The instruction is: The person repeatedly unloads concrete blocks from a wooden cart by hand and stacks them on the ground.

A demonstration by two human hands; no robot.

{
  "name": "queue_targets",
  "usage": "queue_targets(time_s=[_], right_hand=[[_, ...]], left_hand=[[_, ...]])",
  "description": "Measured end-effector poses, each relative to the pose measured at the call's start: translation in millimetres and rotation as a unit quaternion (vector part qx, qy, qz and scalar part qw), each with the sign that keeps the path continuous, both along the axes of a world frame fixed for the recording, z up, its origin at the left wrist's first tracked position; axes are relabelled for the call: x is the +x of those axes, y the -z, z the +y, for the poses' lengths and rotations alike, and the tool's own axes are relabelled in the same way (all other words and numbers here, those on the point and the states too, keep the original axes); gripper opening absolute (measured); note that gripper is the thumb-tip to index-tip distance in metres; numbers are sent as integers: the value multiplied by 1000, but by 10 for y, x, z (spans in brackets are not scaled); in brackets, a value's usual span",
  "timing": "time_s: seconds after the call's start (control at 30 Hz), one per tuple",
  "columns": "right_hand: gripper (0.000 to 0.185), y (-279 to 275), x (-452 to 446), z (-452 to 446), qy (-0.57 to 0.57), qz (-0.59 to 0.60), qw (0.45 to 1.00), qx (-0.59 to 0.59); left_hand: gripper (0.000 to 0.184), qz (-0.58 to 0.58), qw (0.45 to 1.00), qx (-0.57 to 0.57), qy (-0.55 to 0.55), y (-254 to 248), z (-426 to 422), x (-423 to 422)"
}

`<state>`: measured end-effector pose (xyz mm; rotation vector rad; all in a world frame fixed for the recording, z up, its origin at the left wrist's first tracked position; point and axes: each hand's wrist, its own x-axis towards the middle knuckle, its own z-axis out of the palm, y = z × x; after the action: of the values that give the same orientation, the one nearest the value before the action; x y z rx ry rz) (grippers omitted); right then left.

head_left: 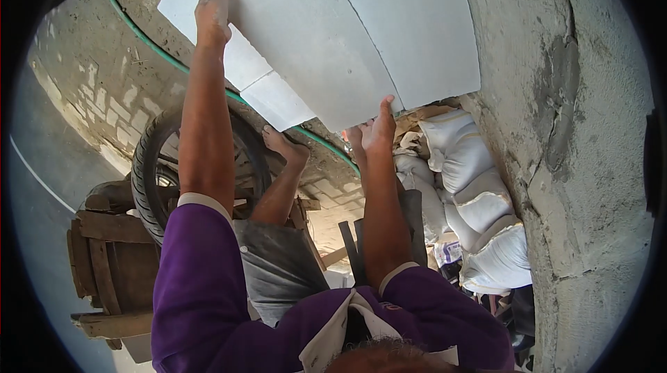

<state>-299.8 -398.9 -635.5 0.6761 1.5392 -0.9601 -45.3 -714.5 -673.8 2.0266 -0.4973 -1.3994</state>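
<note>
A large, smooth, pale grey block [292,32], like lightweight concrete, fills the top middle. My left hand [215,15] grips its left edge, thumb on the upper face and the other fingers mostly hidden. At the near end, my right hand [375,131] is closed on the block's corner, its thumb lying by the joint. A second pale block [410,18] lies close along the right side, a thin dark gap between them. Lower down on the left, whiter blocks [274,100] show partly from under the held one.
A green hose [142,36] runs across the ground past a bare foot [283,143]. To the left stand a black tyre [144,164] and a wooden frame [104,262]. Filled white sacks [479,199] are piled beside a rough cement wall [583,164] at right.
</note>
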Motion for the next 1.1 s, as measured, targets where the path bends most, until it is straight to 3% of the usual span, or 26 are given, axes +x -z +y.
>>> queue_targets(time_s=[0.07, 0.2, 0.27, 0.33, 0.4, 0.47, 0.5, 0.53, 0.6, 0.7, 0.73, 0.8, 0.83, 0.87, 0.93, 0.97, 1.0, 1.1], right_hand=[[81, 3, 11, -25, -11, 5, 999, 39], [82, -35, 24, -80, -23, 3, 997, 78], [75, -84, 117, -153, 35, 45, 998, 0], [82, -27, 23, 8, -34, 14, 999, -34], [90, -83, -31, -2, -98, 15, 995, 2], [88, -237, -241, -38, -134, -63, 985, 86], [82, -387, -342, -43, -318, 24, 946, 63], [76, -567, -460, 27, -484, 117, 866, 44], [64, -881, -764, 293, -637, 195, 742, 77], [58, -1866, -832, 181, -626, 135, 766, 60], [56, -1953, -862, 255, -605, 130, 784, 50], [53, -2149, -928, 200, -615, 106, 781, 34], [55, -2198, -926, 46, -610, 60, 790, 4], [56, -2238, -828, -119, -611, 4, 791, -25], [58, -2827, -367, -671, -630, 26, 774, -62], [56, -3163, -85, -900, -630, 48, 772, -78], [59, -3302, 103, -1107, -644, 46, 757, -99], [64, -4142, 802, -1497, -669, 35, 724, -167]], left_hand=[[46, 20, 1000, -8, -10, -60, -7, -50], [62, -21, 997, 28, 62, 198, -33, 206], [59, -67, 994, -6, 84, 64, -4, 96], [51, -50, 990, 55, 119, -81, -59, 97], [88, -59, 975, -1, 215, 163, -48, 386], [121, -281, 909, 81, 296, -302, 29, 192], [127, -290, 906, 83, 296, -424, 216, 134], [127, -246, 919, 97, 293, -703, 416, 50], [118, -186, 926, 60, 323, -1177, 1049, -45], [106, -69, 893, 110, 432, -2325, 2066, 3], [95, -70, 879, 125, 456, -2663, 2437, 55], [62, -112, 903, -17, 414, -3591, 3146, 107], [51, -40, 922, 48, 383, -4001, 3433, 173], [51, -59, 938, 67, 335, -4502, 3603, 257], [43, -62, 904, 133, 401, -5546, 3918, 453], [36, -167, 909, -3, 381, -5570, 4406, 524], [36, -187, 922, 23, 338, -5899, 4623, 590], [16, -226, 973, -38, 12, -6976, 4851, 833]])
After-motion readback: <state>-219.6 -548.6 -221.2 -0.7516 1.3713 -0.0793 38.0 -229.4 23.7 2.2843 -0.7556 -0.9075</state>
